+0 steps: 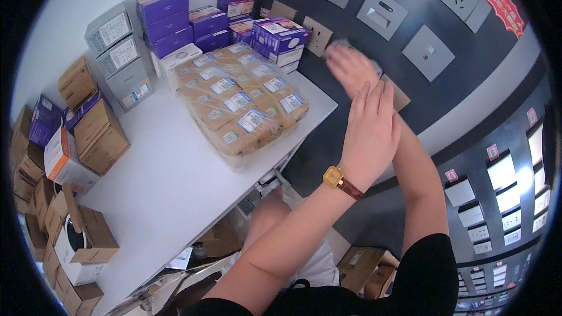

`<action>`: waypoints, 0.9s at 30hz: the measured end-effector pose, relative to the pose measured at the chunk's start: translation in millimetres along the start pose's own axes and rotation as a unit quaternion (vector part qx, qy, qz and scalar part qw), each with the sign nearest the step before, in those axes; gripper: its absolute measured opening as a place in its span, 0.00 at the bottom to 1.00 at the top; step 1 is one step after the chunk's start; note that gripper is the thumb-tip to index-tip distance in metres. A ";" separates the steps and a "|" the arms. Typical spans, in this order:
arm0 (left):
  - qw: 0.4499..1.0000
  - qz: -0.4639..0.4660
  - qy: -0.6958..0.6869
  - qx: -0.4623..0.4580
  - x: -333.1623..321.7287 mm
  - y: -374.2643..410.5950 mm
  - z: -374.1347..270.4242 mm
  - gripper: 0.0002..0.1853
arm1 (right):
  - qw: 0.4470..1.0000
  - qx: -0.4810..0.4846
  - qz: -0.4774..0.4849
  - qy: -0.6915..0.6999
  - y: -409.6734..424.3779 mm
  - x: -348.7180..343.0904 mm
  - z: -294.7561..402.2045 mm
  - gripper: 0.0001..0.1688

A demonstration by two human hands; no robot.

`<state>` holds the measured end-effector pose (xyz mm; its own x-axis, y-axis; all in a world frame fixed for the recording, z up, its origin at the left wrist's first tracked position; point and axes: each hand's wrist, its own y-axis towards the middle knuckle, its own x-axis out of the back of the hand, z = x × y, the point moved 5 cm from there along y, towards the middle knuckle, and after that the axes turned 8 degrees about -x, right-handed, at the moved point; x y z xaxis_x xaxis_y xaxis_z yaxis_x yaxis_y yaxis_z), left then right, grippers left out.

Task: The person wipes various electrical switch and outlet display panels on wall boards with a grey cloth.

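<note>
My right hand (353,68), blurred, presses a crumpled grey cloth (340,44) to the dark display panel (320,118). Bits of the cloth show past the fingertips and along the hand's outer edge. Beside the fingertips is a gold socket plate (317,36); another gold plate (396,93) is partly covered by my right wrist. My left hand (373,129) lies across the right wrist in this view, its fingers stretched out and nothing visible in them. Whether it touches the wrist I cannot tell. A gold watch with a brown strap (336,177) circles the left wrist.
On the white table (162,162) sits a plastic-wrapped block of brown cartons (241,96). Purple boxes (281,37), grey boxes (118,55) and cardboard boxes (101,136) line its back and left side. Grey switch plates (382,13) project from the panel. An open carton (364,267) stands below.
</note>
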<state>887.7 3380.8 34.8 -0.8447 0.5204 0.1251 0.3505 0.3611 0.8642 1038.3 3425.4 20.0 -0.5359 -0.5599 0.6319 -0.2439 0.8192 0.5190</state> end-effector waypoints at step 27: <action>0.997 0.078 -0.001 -0.022 -33.0 -9.6 -20.2 0.29 | 0.962 -0.243 -0.013 -0.121 -126.2 129.4 -36.0 0.28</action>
<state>904.0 3344.6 32.2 -0.7808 0.5685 0.2592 0.4598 0.2419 0.8544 1028.8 3245.1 57.0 -0.7219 -0.4851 0.4935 0.1165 0.6178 0.7776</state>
